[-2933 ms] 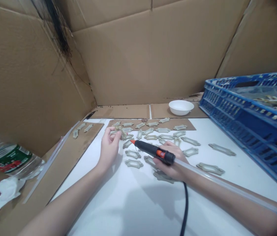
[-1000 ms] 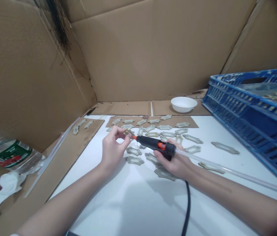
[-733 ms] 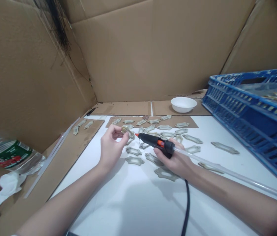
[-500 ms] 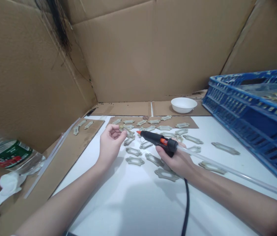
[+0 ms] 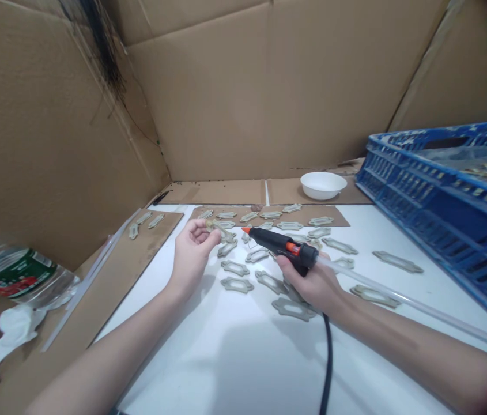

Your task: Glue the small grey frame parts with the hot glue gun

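My left hand (image 5: 192,253) pinches a small greyish, elongated frame piece (image 5: 221,231) between thumb and fingers, tilted above the table. My right hand (image 5: 316,283) grips a black hot glue gun (image 5: 269,241) whose orange tip points left toward that piece, a short gap away. A long translucent glue stick (image 5: 381,295) runs out of the gun's back end over my right forearm. Beneath and around both hands, several similar frame pieces (image 5: 237,285) lie on the white tabletop (image 5: 174,369). Some others rest on a brown cardboard strip (image 5: 333,218) behind them.
A blue plastic crate (image 5: 433,207) stands along the right side. At the back is a white bowl (image 5: 323,185) on cardboard. To the left are a clear bottle with a green label (image 5: 14,271) and crumpled white tissue (image 5: 16,328). The gun's black cord (image 5: 327,363) trails toward the front.
My left hand has shifted slightly left with the frame piece. The glue gun has moved a little to the right, so the gap between tip and piece is slightly wider.
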The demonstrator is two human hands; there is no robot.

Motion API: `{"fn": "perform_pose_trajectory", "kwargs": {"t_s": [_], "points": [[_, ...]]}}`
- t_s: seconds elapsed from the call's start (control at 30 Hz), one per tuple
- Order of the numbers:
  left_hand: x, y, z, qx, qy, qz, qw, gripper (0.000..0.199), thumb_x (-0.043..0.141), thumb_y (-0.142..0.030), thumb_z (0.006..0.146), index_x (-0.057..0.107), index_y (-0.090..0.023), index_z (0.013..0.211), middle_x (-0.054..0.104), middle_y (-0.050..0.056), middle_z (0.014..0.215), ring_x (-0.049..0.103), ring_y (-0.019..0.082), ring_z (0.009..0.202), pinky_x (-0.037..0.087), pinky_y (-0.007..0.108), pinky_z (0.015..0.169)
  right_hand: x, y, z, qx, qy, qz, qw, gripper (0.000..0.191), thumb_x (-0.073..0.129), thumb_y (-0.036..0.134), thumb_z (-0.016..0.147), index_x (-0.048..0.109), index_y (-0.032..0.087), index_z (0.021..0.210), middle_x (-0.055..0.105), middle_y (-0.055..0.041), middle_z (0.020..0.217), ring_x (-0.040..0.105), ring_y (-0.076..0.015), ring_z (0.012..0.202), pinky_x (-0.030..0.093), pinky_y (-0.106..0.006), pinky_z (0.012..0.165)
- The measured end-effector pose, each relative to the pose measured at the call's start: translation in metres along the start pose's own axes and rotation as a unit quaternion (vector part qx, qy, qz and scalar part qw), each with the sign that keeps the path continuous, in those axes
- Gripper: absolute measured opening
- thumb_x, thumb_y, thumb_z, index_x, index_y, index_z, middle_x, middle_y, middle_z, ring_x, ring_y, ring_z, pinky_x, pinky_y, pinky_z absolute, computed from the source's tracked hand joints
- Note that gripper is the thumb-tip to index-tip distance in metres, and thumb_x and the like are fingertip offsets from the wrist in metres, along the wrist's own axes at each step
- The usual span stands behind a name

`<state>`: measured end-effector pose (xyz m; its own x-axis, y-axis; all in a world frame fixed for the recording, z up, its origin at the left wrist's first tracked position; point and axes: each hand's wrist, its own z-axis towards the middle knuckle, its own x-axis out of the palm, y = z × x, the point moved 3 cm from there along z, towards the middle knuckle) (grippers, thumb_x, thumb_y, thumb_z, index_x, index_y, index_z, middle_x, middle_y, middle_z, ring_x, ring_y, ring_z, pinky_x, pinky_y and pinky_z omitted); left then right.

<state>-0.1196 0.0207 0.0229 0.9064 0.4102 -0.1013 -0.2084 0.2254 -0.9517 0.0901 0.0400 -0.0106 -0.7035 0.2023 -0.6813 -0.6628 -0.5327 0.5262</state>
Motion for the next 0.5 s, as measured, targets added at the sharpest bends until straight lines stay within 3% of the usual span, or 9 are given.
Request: {"fn": "perform_pose_trajectory", "kwargs": {"t_s": [0.3,0.4,0.5], "points": [[-0.009,0.016,0.015,-0.017,-0.015,0.037,0.999,0.024,0.062,-0.028,0.062,0.052,-0.016,0.080,0.055,-0.002,0.065,0.054,0.010,0.059,0.042,0.022,0.058,-0.002,0.002,0.001,-0.017,-0.022,0.004,1.000,0.039,0.040,0.045,0.078,0.044,0.020,0.049,0.047,-0.0007,0.047,0.050,-0.0168,0.053,0.037,-0.027,0.048],[-0.030,0.030,0.036,-0.016,-0.059,0.139,0.988,0.027,0.060,-0.031,0.062,0.058,-0.014,0.082,0.061,0.003,0.072,0.056,0.012,0.061,0.043,0.022,0.059,-0.003,0.003,0.000,-0.022,-0.018,0.008,1.000,0.040,0.040,0.046,0.079,0.043,0.021,0.047,0.047,-0.0011,0.046,0.051,-0.0173,0.053,0.038,-0.027,0.047],[-0.063,0.043,0.061,-0.034,-0.104,0.259,0.960,0.024,0.056,-0.031,0.064,0.061,-0.015,0.081,0.064,0.005,0.077,0.059,0.015,0.067,0.044,0.023,0.060,-0.003,0.001,0.000,-0.005,-0.021,0.013,1.000,0.040,0.040,0.047,0.078,0.042,0.021,0.048,0.048,-0.0012,0.047,0.050,-0.0164,0.051,0.038,-0.027,0.045]]}}
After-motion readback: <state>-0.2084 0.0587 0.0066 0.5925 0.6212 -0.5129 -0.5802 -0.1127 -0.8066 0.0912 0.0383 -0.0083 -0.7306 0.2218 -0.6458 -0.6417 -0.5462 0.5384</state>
